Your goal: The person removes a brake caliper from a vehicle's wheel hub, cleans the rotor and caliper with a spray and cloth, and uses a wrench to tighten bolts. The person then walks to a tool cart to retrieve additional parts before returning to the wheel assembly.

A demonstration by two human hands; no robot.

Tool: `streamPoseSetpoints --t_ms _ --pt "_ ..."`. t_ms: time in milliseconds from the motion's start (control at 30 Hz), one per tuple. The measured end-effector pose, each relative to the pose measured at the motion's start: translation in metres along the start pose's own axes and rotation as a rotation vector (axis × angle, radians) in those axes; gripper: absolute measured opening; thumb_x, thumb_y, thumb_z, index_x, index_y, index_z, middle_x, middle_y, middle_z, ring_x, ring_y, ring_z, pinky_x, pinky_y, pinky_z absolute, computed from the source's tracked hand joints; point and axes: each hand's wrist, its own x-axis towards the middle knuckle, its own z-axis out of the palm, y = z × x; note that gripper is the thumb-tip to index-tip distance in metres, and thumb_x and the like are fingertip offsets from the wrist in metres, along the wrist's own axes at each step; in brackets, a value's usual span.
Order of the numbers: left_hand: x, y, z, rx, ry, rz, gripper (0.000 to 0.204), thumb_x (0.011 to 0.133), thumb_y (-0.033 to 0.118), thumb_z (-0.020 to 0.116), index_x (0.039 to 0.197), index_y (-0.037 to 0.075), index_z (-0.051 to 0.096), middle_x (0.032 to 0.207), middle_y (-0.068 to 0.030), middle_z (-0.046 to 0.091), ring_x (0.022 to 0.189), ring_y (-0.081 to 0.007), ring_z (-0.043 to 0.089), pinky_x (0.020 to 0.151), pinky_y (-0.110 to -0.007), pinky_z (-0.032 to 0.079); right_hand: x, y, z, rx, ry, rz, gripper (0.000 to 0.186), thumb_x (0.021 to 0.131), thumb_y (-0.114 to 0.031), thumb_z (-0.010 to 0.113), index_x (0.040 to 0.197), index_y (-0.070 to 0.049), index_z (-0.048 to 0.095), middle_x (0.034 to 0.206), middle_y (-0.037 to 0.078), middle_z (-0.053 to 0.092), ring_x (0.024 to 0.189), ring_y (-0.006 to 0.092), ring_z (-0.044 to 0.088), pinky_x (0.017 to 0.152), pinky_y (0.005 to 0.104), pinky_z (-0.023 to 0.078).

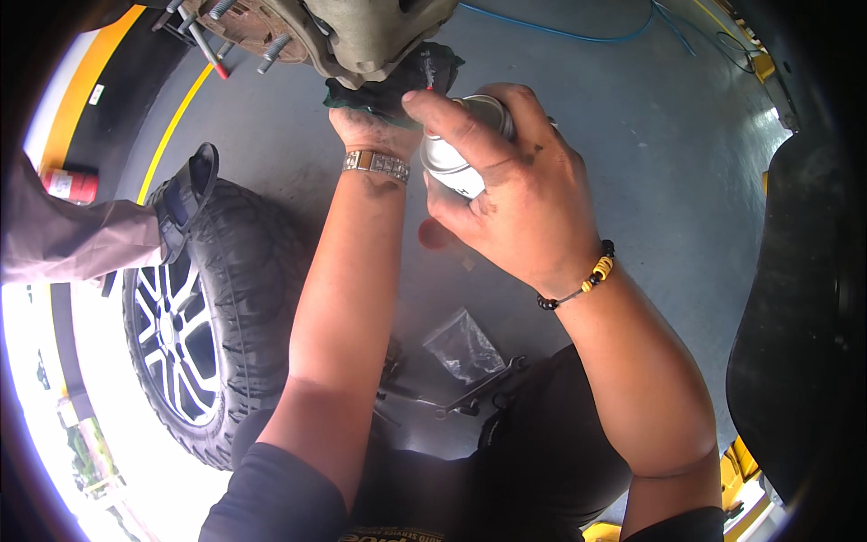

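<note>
My left hand (372, 128) holds a crumpled black cloth (420, 68) just beneath a greyish metal car part (375, 32); its fingers are mostly hidden. Beside it, my right hand (501, 172) grips a white and silver spray can (452, 158), index finger up on the top near a red nozzle. The can is angled toward the cloth and the metal. A rusty hub (248, 27) with threaded studs sits above left of my hands. A round red cap (433, 235) lies on the floor behind the can.
A wheel (244, 343) is at left, with another person's trouser leg (81, 226) and dark shoe beside its top. A plastic bag (461, 343) and wrenches (479, 388) lie below my hands. A blue hose (587, 36) crosses the floor; a red can (70, 185) stands far left.
</note>
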Motion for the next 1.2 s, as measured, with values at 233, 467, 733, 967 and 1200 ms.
streamPoseSetpoints --t_ms 233,467,733,967,1200 --pt "0.001 -0.007 0.011 0.043 0.11 0.035 0.061 0.098 0.049 0.035 0.138 0.007 0.052 0.133 -0.0172 0.059 0.118 -0.0378 0.057 0.1 -0.055 0.048 0.002 0.006 0.002 -0.002 0.07 -0.038 0.067 0.064 -0.01 0.082 0.126 -0.028 0.065 0.105 0.006 0.061 0.088 0.0253 0.068 0.073 0.0378 0.061" --pt "-0.004 -0.004 0.025 -0.079 0.026 -0.023 0.064 0.098 0.052 0.033 0.14 0.007 0.052 0.135 -0.0175 0.058 0.12 -0.038 0.055 0.101 -0.054 0.046 0.005 0.003 -0.002 0.011 0.103 0.006 0.066 0.066 -0.009 0.082 0.128 -0.026 0.064 0.105 0.007 0.063 0.088 0.0269 0.067 0.076 0.0386 0.059" --pt "-0.013 0.007 0.011 -0.085 0.019 -0.115 0.055 0.096 0.05 0.037 0.125 0.007 0.057 0.117 -0.0144 0.062 0.098 -0.0319 0.059 0.082 -0.044 0.05 0.007 0.004 -0.015 0.162 0.031 0.183 0.064 0.074 -0.01 0.081 0.134 -0.015 0.059 0.106 0.014 0.063 0.088 0.031 0.066 0.079 0.0416 0.056" --pt "-0.029 0.028 0.018 -0.314 0.214 0.046 0.045 0.093 0.05 0.045 0.112 0.013 0.062 0.1 -0.0077 0.064 0.087 -0.0281 0.061 0.079 -0.04 0.05 0.014 -0.04 -0.037 0.107 0.101 -0.022 0.064 0.071 -0.005 0.082 0.132 -0.011 0.061 0.109 0.014 0.062 0.093 0.031 0.066 0.081 0.0405 0.056" --pt "-0.02 0.034 0.036 -0.19 0.39 0.112 0.041 0.09 0.052 0.051 0.099 0.016 0.068 0.093 -0.0038 0.067 0.086 -0.0246 0.062 0.078 -0.039 0.049 0.014 -0.095 0.013 -0.138 -0.076 -0.041 0.063 0.072 -0.01 0.081 0.132 -0.016 0.061 0.111 0.014 0.062 0.1 0.0332 0.063 0.083 0.0438 0.056"
